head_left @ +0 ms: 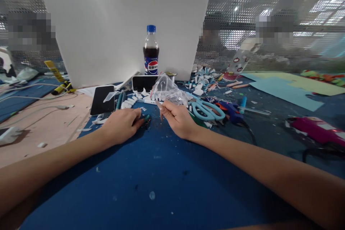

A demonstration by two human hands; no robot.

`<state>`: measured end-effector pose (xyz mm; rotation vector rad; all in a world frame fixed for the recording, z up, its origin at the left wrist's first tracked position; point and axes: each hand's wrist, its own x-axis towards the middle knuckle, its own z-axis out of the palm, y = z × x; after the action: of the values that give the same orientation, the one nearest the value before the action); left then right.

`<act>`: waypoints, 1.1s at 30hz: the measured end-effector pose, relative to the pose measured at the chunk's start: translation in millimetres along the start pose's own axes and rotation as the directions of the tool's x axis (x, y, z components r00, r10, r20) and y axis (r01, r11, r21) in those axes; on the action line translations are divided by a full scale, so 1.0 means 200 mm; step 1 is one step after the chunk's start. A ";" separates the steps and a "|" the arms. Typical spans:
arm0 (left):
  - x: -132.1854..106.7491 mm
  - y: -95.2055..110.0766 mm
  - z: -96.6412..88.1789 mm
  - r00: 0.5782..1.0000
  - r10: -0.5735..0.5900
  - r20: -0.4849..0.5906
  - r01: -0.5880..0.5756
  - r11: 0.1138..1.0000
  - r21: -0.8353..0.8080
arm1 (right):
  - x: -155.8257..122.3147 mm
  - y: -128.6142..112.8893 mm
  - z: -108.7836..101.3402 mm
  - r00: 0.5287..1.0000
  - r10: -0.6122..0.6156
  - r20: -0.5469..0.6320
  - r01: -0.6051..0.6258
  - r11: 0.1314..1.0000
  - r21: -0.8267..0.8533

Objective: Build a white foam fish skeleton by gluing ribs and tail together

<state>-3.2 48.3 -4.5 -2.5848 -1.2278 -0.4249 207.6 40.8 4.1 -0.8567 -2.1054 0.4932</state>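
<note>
My left hand (121,125) rests low over the blue table (151,172), its thumb and fingers closed on a small dark teal piece (147,118). To its right, my right hand (180,118) is closed in a pinch; what its fingers hold, if anything, I cannot make out. Just behind the right hand lies a clear plastic bag (168,90), and beside it are light blue scissors (206,109). A white pen (151,101) and several white scraps (130,101) lie beyond both hands.
A cola bottle (151,52) stands before a white board (121,18). Phones (103,100) lie at centre left. Blue (231,111) and magenta (318,129) glue guns with cords, coloured sheets (288,91) and a tilted patterned bottle (238,61) are on the right. Cables (35,97) run left.
</note>
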 end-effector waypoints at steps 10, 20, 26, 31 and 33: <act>-0.01 0.00 -0.04 0.992 0.012 0.125 0.004 0.992 -0.122 | 0.00 0.02 0.00 0.997 -0.070 -0.018 0.070 0.998 -0.001; 0.01 0.00 -0.04 0.954 -0.181 0.238 0.198 0.979 -0.049 | 0.00 0.03 0.01 0.994 -0.109 0.018 0.109 0.994 -0.002; 0.03 -0.02 -0.05 0.940 0.068 0.334 -0.057 0.997 -0.043 | -0.01 -0.02 0.02 0.999 -0.029 -0.030 0.029 0.999 -0.016; 0.01 -0.02 -0.06 0.960 0.096 0.265 -0.044 0.980 -0.196 | -0.03 -0.06 0.03 0.998 0.030 -0.063 -0.027 0.999 0.037; -0.01 0.01 -0.06 0.984 -0.044 0.172 0.107 0.920 -0.378 | -0.03 -0.08 0.04 0.997 0.025 -0.067 -0.022 0.999 0.042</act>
<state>-4.9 42.6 6.0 -2.9589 -1.4266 -0.5305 197.6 23.9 5.6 -0.8638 -2.0190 0.5121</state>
